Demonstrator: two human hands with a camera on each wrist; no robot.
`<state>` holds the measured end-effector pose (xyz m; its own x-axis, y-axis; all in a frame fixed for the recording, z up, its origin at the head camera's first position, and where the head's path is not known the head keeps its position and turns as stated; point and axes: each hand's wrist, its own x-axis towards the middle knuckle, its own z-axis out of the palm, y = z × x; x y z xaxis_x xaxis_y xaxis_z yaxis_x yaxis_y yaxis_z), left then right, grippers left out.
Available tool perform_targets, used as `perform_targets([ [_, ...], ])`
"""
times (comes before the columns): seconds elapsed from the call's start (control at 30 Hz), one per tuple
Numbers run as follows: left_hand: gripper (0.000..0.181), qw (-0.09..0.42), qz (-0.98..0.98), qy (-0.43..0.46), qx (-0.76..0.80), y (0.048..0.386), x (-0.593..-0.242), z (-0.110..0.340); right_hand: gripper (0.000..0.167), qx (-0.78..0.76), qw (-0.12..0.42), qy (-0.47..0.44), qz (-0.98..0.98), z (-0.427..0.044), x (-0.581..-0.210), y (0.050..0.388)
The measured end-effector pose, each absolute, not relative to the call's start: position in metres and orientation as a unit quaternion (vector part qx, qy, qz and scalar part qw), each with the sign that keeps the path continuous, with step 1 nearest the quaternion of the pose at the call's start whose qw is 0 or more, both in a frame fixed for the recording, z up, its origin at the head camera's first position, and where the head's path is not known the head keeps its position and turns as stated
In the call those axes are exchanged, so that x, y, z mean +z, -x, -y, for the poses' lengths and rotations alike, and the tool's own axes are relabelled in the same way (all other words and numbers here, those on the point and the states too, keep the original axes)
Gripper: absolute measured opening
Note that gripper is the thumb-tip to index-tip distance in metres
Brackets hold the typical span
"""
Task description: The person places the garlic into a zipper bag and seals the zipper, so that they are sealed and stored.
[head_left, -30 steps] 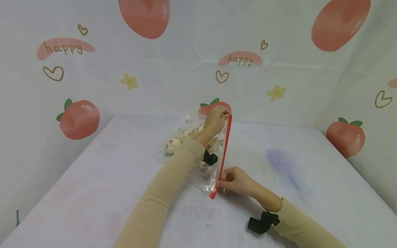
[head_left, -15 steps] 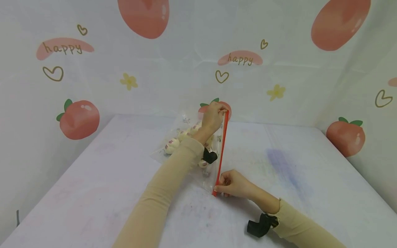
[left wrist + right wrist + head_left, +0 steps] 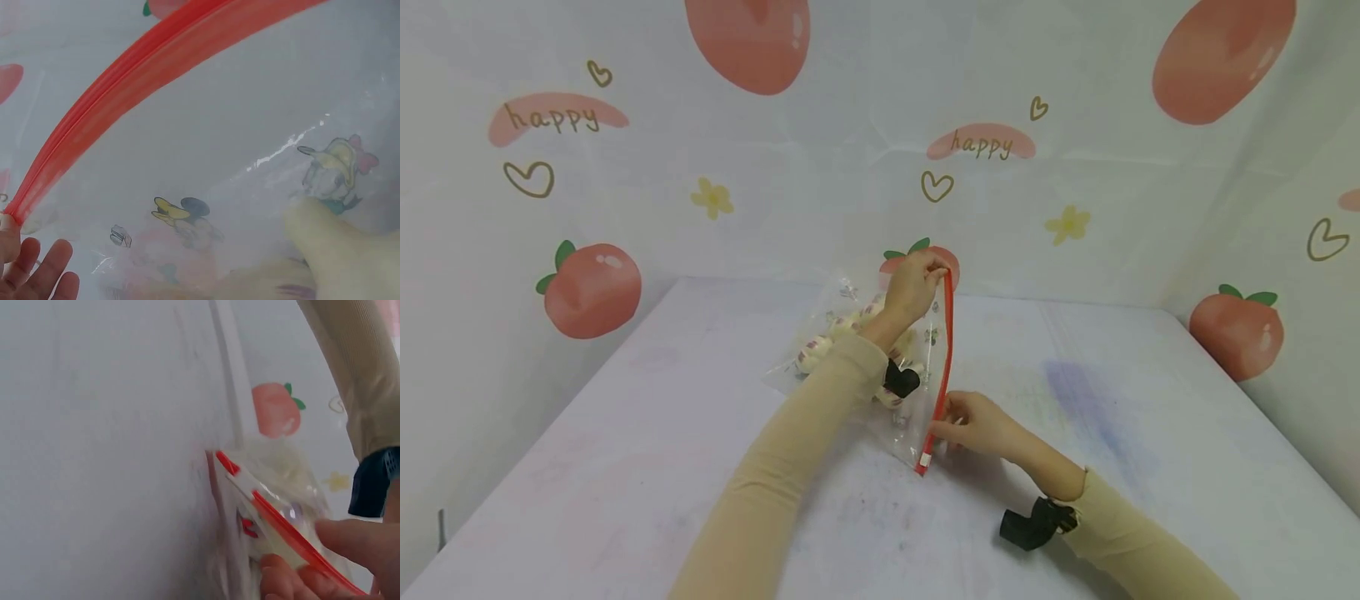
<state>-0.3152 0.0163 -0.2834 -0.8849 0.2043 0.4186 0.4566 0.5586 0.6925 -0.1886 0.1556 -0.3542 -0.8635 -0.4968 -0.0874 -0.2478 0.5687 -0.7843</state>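
A clear zip bag with printed cartoon figures lies across the middle of the table, its red zip strip running from far to near. Several cream, rounded pieces with purple marks are inside; my left forearm covers part of them. My left hand pinches the strip's far end, lifted off the table. Near the other end, my right hand pinches the strip between thumb and fingers. A white slider shows just below that hand. In the right wrist view, the strip passes between thumb and fingers.
The table has a white cloth with a purple smudge at right. Behind it hangs a printed backdrop. Black wrist mounts sit on both wrists.
My right hand has slid slightly away from me along the strip, and the white slider now shows at its near end. The strip bows a little to the right. My left hand has barely shifted.
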Motion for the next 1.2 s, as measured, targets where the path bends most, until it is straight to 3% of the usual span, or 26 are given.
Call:
perform_targets([
  [0.17,0.02,0.114,0.875,0.213,-0.419,0.312,-0.284,-0.013,0.031,-0.457,0.099,0.148,-0.871,-0.155,-0.353,0.197],
  [0.33,0.032,0.041,0.891,0.216,-0.398,0.313,-0.284,0.002,0.033,-0.465,0.072,0.133,-0.872,-0.155,-0.354,0.2],
  [0.97,0.04,-0.089,0.933,0.135,-0.322,0.317,-0.309,0.148,0.034,-0.464,0.077,0.121,-0.874,-0.181,-0.354,0.214],
  [1.2,0.06,-0.205,0.888,0.116,-0.395,0.308,-0.328,0.173,0.043,-0.461,0.079,0.118,-0.876,-0.195,-0.356,0.221],
])
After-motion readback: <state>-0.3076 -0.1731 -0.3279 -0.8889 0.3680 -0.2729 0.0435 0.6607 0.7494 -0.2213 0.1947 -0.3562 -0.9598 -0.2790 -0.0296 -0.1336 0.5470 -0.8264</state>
